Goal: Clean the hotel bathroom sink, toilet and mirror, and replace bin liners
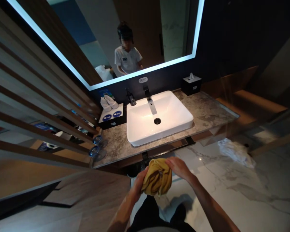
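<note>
A bunched yellow cloth (pixel 157 177) is held between my two hands, low in front of the counter. On its left side my left hand (pixel 139 183) grips the folds, fingers partly hidden by the fabric. My right hand (pixel 178 167) is closed on the cloth's upper right edge. Beyond the hands, the white rectangular sink (pixel 140 124) sits on a stone counter (pixel 116 146). A dark faucet (pixel 147 92) stands behind the basin, with a dark soap dispenser (pixel 131 98) to its left.
Left of the sink is a black box tray (pixel 111 121) with rolled white towels (pixel 108 102). Two glasses (pixel 94 150) stand at the counter's left end. A tissue box (pixel 191 84) is at the back right. A white crumpled bundle (pixel 235 153) lies low on the right. A lit mirror (pixel 149 38) hangs above.
</note>
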### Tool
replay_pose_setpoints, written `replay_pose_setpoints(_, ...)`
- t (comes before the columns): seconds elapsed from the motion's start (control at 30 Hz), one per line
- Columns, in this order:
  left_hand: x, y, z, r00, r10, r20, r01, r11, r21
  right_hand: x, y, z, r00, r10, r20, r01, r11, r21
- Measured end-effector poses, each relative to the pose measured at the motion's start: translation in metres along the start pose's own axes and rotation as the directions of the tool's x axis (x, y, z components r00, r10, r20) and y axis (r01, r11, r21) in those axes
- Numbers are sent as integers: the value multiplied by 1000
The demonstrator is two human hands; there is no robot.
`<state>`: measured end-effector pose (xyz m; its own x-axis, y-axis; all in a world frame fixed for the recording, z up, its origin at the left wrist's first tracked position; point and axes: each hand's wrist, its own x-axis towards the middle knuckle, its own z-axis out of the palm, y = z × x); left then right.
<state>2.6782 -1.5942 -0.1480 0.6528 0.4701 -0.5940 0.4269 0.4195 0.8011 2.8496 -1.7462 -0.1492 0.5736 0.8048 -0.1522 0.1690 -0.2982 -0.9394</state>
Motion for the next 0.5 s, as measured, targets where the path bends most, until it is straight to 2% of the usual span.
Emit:
replay_pose_setpoints(0.07, 4, 34, 4, 989, 143, 39, -148, 956, 254, 3, -2, -39, 991, -13, -135, -16, 976, -217)
replay_pose_setpoints(0.13, 5, 70, 12, 949, 307, 76, -312, 869, 385, 1, -13, -59, 961, -94, -260, 14, 956, -294)
replay_pose_setpoints(0.17, 5, 87, 19, 936, 343, 85, -349, 862, 368, 0, -21, -59, 942, -154, -297, 60, 951, -304)
replay_pose_setpoints(0.23, 7, 118, 41, 933, 343, 112, -360, 908, 215, 0, -37, -47, 942, -229, -246, 171, 957, -234)
replay_pose_setpoints(0.3, 13, 145, 64, 896, 394, 205, -427, 891, 156, 11, -51, -26, 980, -159, -121, 157, 987, -23)
replay_pose_setpoints(0.33, 19, 157, 73, 856, 449, 258, -502, 840, 203, 21, -56, -18, 990, -92, -103, 101, 991, 93)
replay_pose_setpoints(0.4, 39, 180, 80, 747, 572, 339, -665, 662, 345, 50, -65, -13, 982, 45, -183, 10, 957, 291)
replay_pose_setpoints(0.43, 51, 190, 78, 693, 634, 343, -719, 570, 397, 67, -71, -18, 966, 93, -240, 3, 929, 369)
replay_pose_setpoints(0.5, 83, 206, 59, 594, 768, 238, -761, 442, 474, 105, -85, -41, 934, 152, -325, 26, 874, 485)
